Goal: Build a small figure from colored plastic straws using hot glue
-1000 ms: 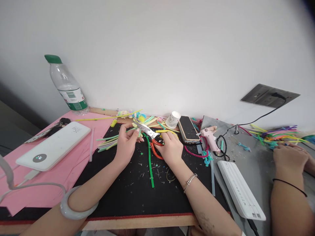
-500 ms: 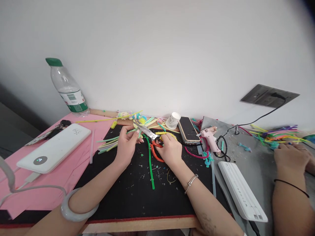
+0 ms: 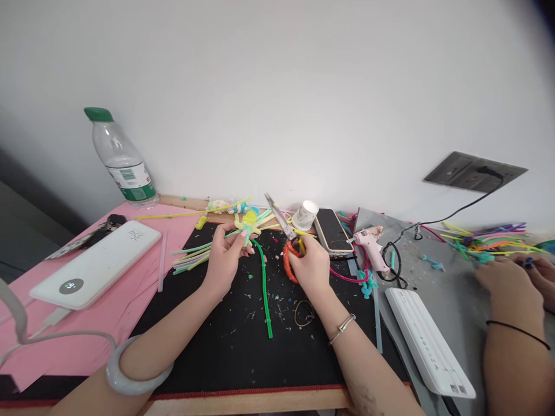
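The fuzzy yellow-and-green piece [image 3: 246,233] sat in the fingertips of my left hand [image 3: 224,254], raised over the far part of the black mat [image 3: 208,352]. Its pale yellow arms spread to either side, and its green part ran down between my thumb and fingers; its lower end was hidden by them. My left hand was closed in a pinch on it, so that hand was plainly the nearer one.

From my right hand [image 3: 311,263] the piece lay to the left and slightly farther from me. That hand was curled around the orange handles of the scissors [image 3: 284,224], whose long axis slanted away from me and leftward toward the wall. Their tips stood beyond the piece and to its right, apart from it; the blades looked close together, though I could not tell whether they met fully.

A green stem [image 3: 265,294] ran toward me along the mat from beside my left fingertips; whether it joined the piece I could not tell. Pale stems [image 3: 191,258] lay left of that hand. Past my right hand were a paper cup [image 3: 304,216], a phone [image 3: 333,230] and a pink glue gun [image 3: 369,245]. Farther right, another person's hand [image 3: 509,283] was near a heap of bright stems [image 3: 489,240].
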Motion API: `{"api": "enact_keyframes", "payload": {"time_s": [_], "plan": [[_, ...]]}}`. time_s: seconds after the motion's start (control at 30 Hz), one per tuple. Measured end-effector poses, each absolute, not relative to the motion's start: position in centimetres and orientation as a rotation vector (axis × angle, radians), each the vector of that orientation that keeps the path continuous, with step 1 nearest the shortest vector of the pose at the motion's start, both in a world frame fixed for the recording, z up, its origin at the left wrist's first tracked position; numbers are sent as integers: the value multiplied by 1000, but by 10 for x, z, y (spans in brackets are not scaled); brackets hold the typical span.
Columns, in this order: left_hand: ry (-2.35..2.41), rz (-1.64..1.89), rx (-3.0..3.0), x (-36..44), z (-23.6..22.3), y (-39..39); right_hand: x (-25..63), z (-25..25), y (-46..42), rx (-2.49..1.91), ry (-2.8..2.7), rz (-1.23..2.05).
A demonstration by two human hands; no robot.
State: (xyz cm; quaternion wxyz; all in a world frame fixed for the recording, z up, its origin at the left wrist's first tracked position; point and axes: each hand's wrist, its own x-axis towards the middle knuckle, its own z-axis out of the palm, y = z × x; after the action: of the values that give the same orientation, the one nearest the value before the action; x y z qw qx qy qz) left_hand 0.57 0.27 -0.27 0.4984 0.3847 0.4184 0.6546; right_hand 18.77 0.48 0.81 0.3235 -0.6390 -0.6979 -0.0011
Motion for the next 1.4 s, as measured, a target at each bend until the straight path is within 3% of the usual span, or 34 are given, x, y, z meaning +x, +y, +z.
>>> {"api": "enact_keyframes", "payload": {"time_s": [0.23,0.47,0.8,1.4], "plan": [[954,1521,922,6,1,1,212,6,16,-1846,-1895,65],[871,1377,978,8,4,-3,211,7,15,-1384,-1855,195],[878,1064,1230,15,2,-9,177,4,3,-942,-1574,1082],[843,1130,977,5,2,-4,181,1,10,-703,-1075,1554]]}}
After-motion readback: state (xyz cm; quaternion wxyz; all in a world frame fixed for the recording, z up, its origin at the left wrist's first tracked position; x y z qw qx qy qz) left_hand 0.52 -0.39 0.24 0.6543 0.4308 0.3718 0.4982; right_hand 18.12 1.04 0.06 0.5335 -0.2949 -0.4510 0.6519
